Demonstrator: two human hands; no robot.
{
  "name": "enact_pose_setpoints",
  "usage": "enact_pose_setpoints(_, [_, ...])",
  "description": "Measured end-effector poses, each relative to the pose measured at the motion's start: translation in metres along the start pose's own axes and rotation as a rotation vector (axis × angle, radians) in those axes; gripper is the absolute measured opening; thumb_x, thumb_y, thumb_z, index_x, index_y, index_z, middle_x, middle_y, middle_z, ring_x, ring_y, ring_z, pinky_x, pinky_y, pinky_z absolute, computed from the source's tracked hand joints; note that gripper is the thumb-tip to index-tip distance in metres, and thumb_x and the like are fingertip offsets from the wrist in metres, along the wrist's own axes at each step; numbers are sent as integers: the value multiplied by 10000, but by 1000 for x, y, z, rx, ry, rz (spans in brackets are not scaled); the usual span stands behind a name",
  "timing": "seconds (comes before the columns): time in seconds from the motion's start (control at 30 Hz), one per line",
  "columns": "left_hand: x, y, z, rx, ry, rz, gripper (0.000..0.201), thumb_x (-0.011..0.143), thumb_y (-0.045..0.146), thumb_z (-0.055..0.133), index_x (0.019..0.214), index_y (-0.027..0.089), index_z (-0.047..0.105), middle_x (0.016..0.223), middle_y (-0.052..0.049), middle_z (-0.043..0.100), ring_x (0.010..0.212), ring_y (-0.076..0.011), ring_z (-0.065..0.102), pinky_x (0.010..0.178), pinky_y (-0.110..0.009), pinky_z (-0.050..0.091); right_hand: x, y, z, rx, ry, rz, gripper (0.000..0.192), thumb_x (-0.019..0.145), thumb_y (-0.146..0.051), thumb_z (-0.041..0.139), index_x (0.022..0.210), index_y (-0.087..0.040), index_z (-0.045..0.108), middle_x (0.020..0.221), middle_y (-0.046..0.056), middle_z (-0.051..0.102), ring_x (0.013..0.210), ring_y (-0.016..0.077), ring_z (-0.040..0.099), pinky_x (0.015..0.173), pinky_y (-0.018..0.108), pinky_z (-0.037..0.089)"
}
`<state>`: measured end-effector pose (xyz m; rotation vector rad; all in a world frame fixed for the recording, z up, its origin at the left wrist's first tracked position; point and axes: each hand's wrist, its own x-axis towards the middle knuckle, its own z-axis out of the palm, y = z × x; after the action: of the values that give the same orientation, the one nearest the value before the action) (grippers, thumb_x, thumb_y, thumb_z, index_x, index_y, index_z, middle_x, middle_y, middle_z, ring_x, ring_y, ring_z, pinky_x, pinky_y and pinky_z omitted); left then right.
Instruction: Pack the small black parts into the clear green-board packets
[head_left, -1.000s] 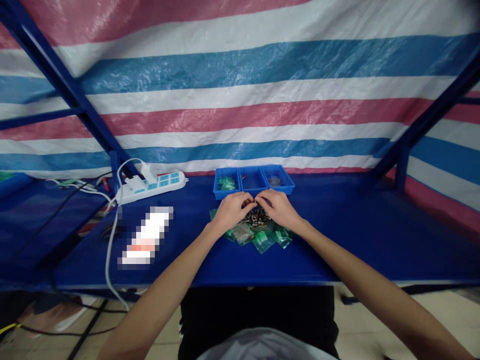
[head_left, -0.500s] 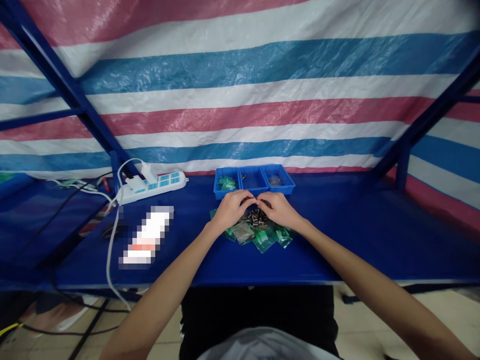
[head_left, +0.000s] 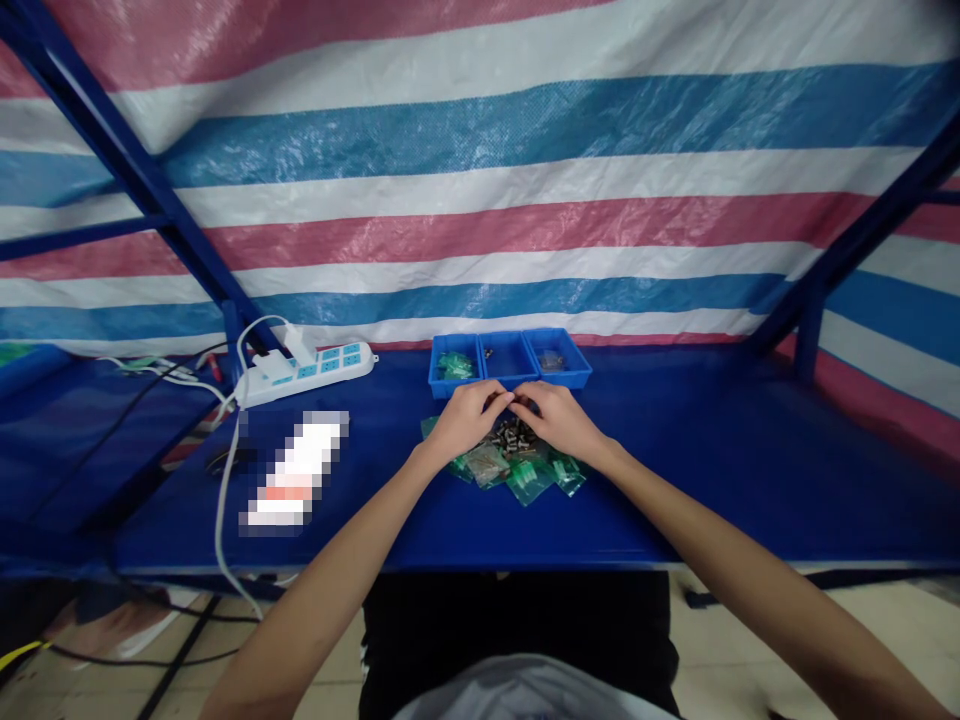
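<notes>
My left hand and my right hand meet fingertip to fingertip just in front of the blue bins. Both are closed in a pinch; whatever lies between the fingers is too small or hidden to make out. Below them is a heap of small dark metal screws. Around the heap lie small clear bags with green contents and a bag of greyish pieces. Behind my hands stand a left bin with green bags, a middle bin with a few small pieces, and a right bin with small metal parts.
A white power strip with plugs sits at the back left, its white cable running over the table's front edge. A blurred-out white object lies on the blue table. Blue frame posts and a striped sheet enclose the back.
My hands stay together over the heap, with only a slight shift of the fingers. The bins and bags are in the same places.
</notes>
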<state>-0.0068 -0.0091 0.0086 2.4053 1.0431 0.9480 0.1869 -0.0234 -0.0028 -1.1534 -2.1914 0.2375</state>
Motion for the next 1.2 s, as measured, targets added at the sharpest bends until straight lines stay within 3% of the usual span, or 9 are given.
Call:
enact_pose_setpoints(0.13, [0, 1, -1, -6, 1, -2, 295, 1012, 343, 468, 816, 176, 609, 737, -3, 631, 672, -151, 578, 643, -268, 387, 0, -1, 0, 87, 15, 14, 112, 946, -245, 574, 1019, -198, 645, 879, 44, 699, 760, 183, 629, 674, 267, 417])
enact_pose_setpoints(0.33, [-1, 1, -2, 7, -8, 11, 299, 1028, 320, 424, 836, 175, 601, 709, 6, 595, 655, -142, 562, 616, -261, 360, 0, -4, -2, 100, 14, 13, 146, 971, -264, 529, 952, -187, 651, 839, 41, 698, 746, 183, 629, 677, 273, 401])
enact_pose_setpoints(0.5, [-3, 2, -3, 54, -15, 35, 265, 1025, 293, 408, 893, 181, 608, 748, -7, 601, 670, -150, 557, 611, -265, 355, 1, -6, -3, 137, -7, 50, 202, 982, -282, 503, 870, -184, 641, 694, 0, 644, 626, 159, 581, 630, 261, 373])
enact_pose_setpoints(0.7, [-2, 4, -5, 18, -13, 24, 245, 1010, 272, 431, 855, 180, 597, 704, 8, 577, 638, -137, 540, 599, -259, 347, 1, -5, -4, 119, -9, -42, 166, 982, -244, 490, 905, -180, 621, 804, 32, 650, 718, 169, 591, 675, 266, 381])
enact_pose_setpoints(0.87, [-1, 3, -5, -22, -24, 1, 257, 1014, 289, 431, 835, 180, 579, 650, 27, 526, 572, -119, 498, 555, -252, 326, 1, -5, -2, 151, -20, -28, 189, 967, -223, 508, 799, -185, 586, 683, -11, 579, 610, 138, 520, 611, 254, 334])
enact_pose_setpoints(1.07, [-2, 2, -2, -31, 60, 59, 139, 993, 226, 458, 1023, 193, 590, 873, -20, 633, 743, -141, 590, 624, -242, 414, 1, -6, -1, 176, 17, 26, 206, 966, -245, 512, 791, -180, 601, 629, -34, 546, 559, 123, 473, 592, 251, 307])
enact_pose_setpoints(1.2, [-3, 0, -1, -3, 60, 91, 131, 957, 218, 526, 1063, 199, 601, 924, -31, 614, 776, -145, 587, 628, -241, 434, 3, -5, -3, 183, 28, 44, 247, 974, -269, 501, 779, -175, 620, 604, -33, 537, 549, 125, 473, 579, 253, 301])
